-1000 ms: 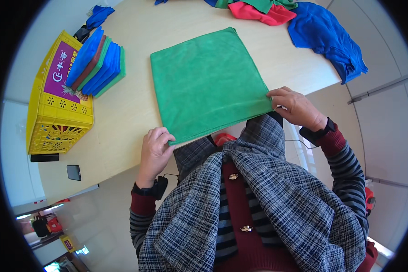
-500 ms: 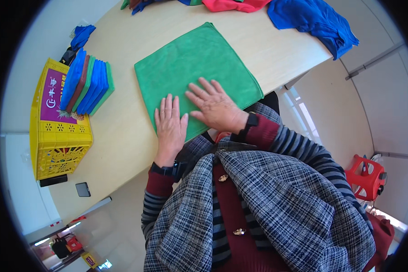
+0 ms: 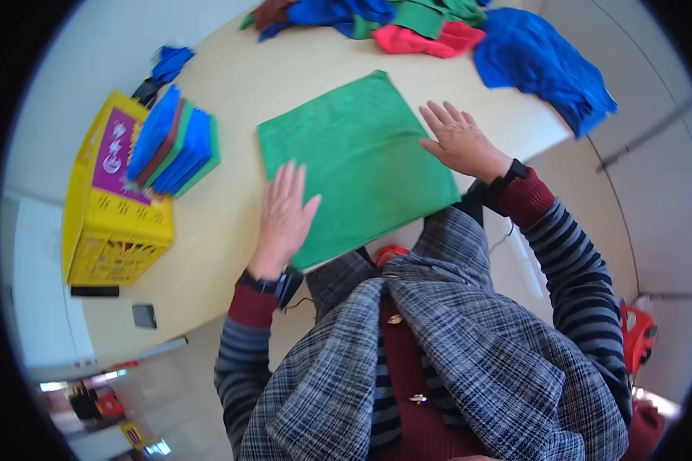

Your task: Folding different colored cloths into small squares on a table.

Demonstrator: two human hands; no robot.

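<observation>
Both hands, left and right, lie flat, fingers spread, on the green cloth, corners pointing diagonally.

The bare table between the green cloth and the yellow crate leaves a free strip for a hand. The folded stack on the crate blocks the left side. The cloth pile closes the far edge.
</observation>
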